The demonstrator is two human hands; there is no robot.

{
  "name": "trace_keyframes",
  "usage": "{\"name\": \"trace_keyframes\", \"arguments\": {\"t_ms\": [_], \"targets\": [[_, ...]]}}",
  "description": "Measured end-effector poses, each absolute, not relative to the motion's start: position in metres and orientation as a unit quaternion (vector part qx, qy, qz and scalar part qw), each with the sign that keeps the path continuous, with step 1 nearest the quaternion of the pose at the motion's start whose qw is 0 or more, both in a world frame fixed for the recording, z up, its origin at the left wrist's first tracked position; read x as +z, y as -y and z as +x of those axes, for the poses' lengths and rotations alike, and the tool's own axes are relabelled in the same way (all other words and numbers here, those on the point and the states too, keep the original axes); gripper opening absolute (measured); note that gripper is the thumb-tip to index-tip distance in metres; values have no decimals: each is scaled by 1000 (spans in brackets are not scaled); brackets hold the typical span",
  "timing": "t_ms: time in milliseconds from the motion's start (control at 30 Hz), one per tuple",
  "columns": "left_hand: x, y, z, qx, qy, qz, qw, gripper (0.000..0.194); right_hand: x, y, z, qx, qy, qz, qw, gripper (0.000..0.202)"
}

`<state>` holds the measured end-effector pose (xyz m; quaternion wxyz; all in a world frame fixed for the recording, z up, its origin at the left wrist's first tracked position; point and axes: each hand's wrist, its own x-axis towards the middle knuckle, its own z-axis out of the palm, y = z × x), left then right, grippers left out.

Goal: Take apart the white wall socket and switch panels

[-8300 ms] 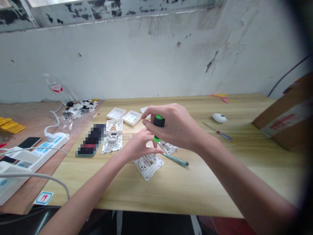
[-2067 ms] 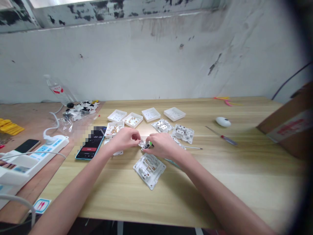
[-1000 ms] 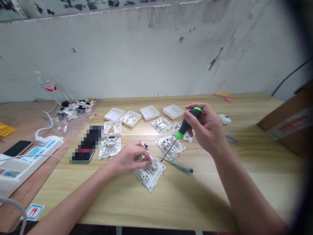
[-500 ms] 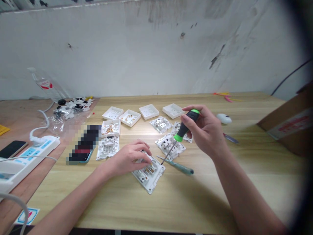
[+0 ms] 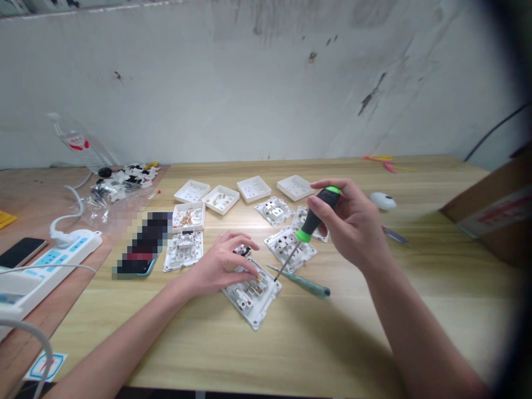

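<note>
Covers (image 5: 253, 189), four, white and shallow, lie in a row toward the table's back edge; brass-coloured pieces sit in one and in a fifth tray (image 5: 188, 216) in front. One open panel (image 5: 183, 251) lies just before that tray, beside a partly pixelated phone (image 5: 145, 249) near the left edge; three more lie right of centre, one partly behind the right hand. Green-handled tool (image 5: 307, 285) lies just right of the work panel (image 5: 255, 302), under the line of the screwdriver shaft. Work panel is mid-table, between back and front edges, its far part covered by the left hand (image 5: 224, 263). Left: fingers curled, thumb and forefinger close together at a small brass part; cannot tell if pinched. Right hand (image 5: 353, 221): closed around the black-and-green screwdriver (image 5: 318, 213), slanted, tip at the panel's right corner. Table (image 5: 208, 349): pale wood-grain; cardboard box (image 5: 494, 210) at right end, power strip (image 5: 62, 257) beyond left edge, stained white wall (image 5: 208, 100) behind.
</note>
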<state>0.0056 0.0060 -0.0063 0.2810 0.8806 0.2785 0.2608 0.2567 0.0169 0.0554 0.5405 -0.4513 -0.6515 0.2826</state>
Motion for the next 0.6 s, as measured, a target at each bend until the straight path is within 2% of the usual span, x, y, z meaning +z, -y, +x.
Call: {"name": "trace_keyframes", "arguments": {"t_ms": [600], "targets": [[0, -5, 4, 223, -285, 889, 282, 10, 54, -8, 243, 285, 640, -425, 573, 25]]}}
